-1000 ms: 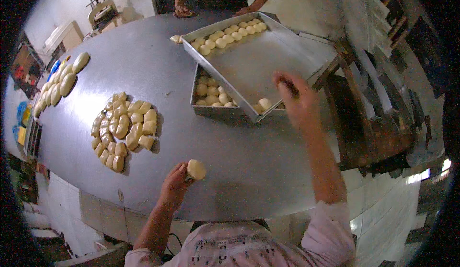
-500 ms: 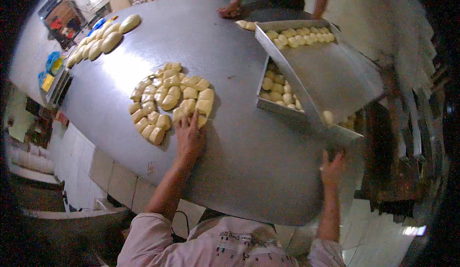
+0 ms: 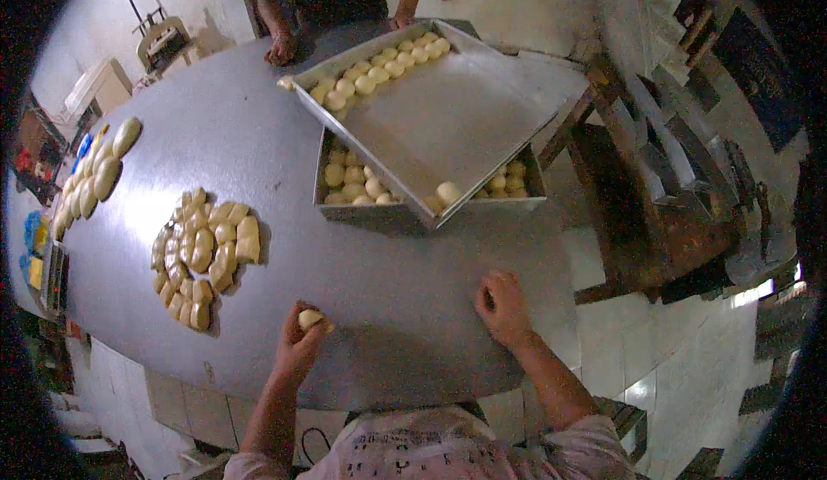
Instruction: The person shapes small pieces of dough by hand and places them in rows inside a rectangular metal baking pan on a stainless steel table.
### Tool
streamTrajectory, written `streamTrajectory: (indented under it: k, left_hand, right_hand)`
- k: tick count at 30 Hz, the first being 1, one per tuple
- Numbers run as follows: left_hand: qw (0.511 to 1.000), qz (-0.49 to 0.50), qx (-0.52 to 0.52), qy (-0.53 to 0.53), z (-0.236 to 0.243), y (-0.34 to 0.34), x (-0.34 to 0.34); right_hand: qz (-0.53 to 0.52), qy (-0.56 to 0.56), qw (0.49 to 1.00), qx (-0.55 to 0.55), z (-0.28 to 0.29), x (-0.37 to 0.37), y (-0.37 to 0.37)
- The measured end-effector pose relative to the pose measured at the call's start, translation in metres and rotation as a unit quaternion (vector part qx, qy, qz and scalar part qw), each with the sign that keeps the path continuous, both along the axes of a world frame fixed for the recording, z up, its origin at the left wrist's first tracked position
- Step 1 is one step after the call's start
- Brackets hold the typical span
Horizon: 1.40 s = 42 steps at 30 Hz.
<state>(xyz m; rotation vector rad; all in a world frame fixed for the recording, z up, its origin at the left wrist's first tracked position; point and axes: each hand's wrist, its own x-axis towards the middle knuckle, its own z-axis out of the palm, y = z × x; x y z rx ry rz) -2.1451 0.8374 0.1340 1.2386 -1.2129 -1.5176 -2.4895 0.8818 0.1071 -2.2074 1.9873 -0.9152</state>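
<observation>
My left hand (image 3: 297, 342) is closed around a small piece of dough (image 3: 310, 318) just above the near part of the metal table (image 3: 388, 282). Pale cut dough pieces (image 3: 202, 252) lie packed in a rounded cluster to the left of that hand. My right hand (image 3: 502, 306) is curled low over the table, right of the middle; whatever its fingers hold, if anything, is hidden. Beyond it, a metal tray (image 3: 482, 101) carries rows of round dough balls (image 3: 379, 73) along its far left side, with a single dough ball (image 3: 448, 192) in its near corner.
Under that tray sits a second metal tray (image 3: 370, 213), turned at an angle and filled with dough balls. Long dough loaves (image 3: 105, 177) lie at the table's far left. Across the table stands another person, one hand (image 3: 282, 49) on its edge. Dark wooden racking (image 3: 616, 196) is on the right.
My left hand has left the dough cluster with a piece and come nearer me. My right hand has curled over the table. The view has swung right.
</observation>
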Motion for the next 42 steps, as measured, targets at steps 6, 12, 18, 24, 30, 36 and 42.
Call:
streamTrajectory:
  k: [6,12,18,24,30,36,42]
  left_hand:
    - [0.995,-0.042,0.018,-0.089,0.011,0.008,-0.049]
    - [0.992,0.085,0.01,-0.094,0.011,0.015,-0.002]
    - [0.991,-0.086,-0.003,-0.101,0.005,0.012,-0.033]
    - [0.981,0.016,0.142,0.133,0.015,0.014,-0.011]
    - [0.931,-0.294,0.158,0.151,0.029,0.021,-0.025]
    - [0.837,0.121,-0.319,-0.429,-0.036,-0.079,0.072]
    - [0.761,0.097,-0.226,-0.601,-0.001,-0.124,0.058]
  right_hand:
    - [-0.177,0.107,0.978,0.004,-0.023,-0.063,-0.015]
    - [-0.112,-0.269,0.939,0.18,0.048,-0.097,-0.009]
    - [-0.032,-0.124,0.988,-0.09,0.128,-0.053,-0.151]
    - [-0.009,-0.237,0.969,-0.063,0.157,0.003,-0.118]
    - [0.189,-0.284,0.901,0.267,0.065,0.12,0.019]
    - [-0.102,0.283,0.95,0.088,0.004,0.022,0.055]
    - [-0.144,-0.049,0.988,0.034,-0.002,0.07,-0.011]
